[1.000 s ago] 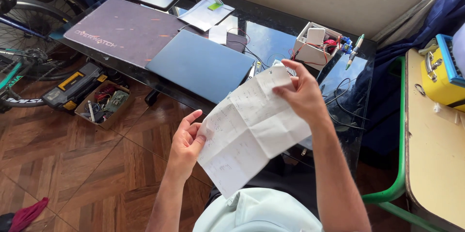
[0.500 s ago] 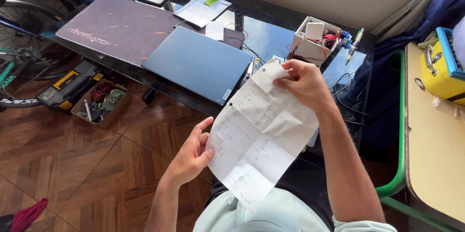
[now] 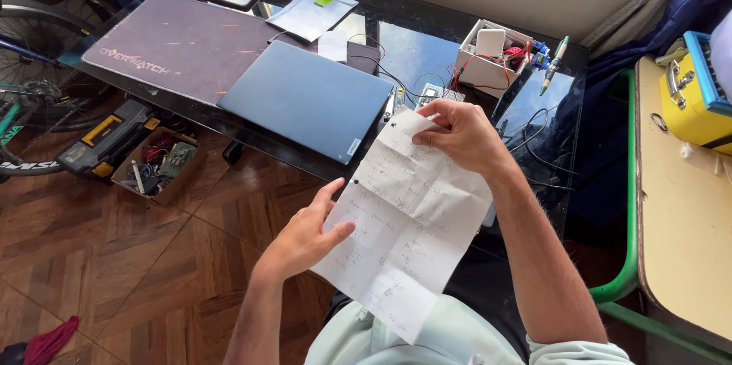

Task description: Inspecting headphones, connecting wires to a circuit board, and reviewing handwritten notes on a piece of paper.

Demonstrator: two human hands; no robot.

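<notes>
Right, I'm looking down at a creased sheet of paper (image 3: 408, 220) that is already opened out flat, its fold lines showing as a grid and handwriting covering the face; what I can't judge from here is whether any fold is left to smooth, though the lower corner hangs free over the pale shirt (image 3: 427, 338). The sheet sits in mid-air between the hands, in front of the dark glass desk (image 3: 534, 106) and just below the closed blue laptop (image 3: 309, 98). The right hand (image 3: 457, 135) is up top, fingers curled over the upper edge and pinching it, forearm running down to the right. The left hand (image 3: 305, 237) comes in from below left, thumb laid on the front of the paper and fingers tucked behind, a loose hold on the left margin. Beyond, a small white box of wired parts (image 3: 488, 60) stands untouched on the desk.
</notes>
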